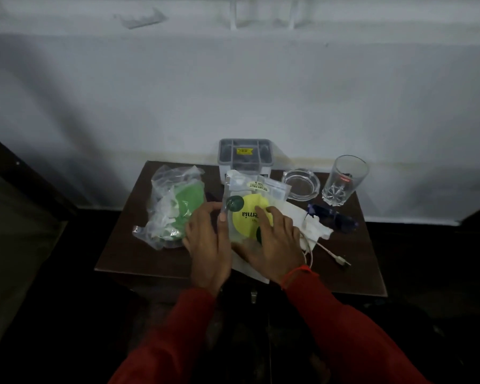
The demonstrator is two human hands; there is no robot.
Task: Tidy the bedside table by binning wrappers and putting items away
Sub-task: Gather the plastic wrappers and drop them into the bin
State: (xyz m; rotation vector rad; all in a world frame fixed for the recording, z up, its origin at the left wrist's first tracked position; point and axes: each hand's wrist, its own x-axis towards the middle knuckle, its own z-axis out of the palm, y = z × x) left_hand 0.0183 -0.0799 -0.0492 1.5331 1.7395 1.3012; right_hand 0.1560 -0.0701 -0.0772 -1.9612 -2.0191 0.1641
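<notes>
Fingers on both hands are down on the clear plastic pouch with the yellow circle and "MIX DRY FRUIT" label point(251, 206), which lies flat in the middle of the dark brown bedside table point(139, 259). Left hand point(208, 239) curls its fingertips over the pouch's left edge, thumb side pinching it, while the right hand point(272, 242) lies spread on top, fingers straight and a bit apart, pressing on the yellow circle. Just left of the pouch sits a crumpled clear plastic bag with green stuff inside point(175, 206). Behind it there's a grey lidded plastic box point(245, 155), then a glass ashtray point(301, 184) and a clear drinking glass point(344, 180) off to the right. White tissue paper point(315, 231), dark blue sunglasses point(336, 217) and a white USB cable point(336, 257) lie right of the pouch.
</notes>
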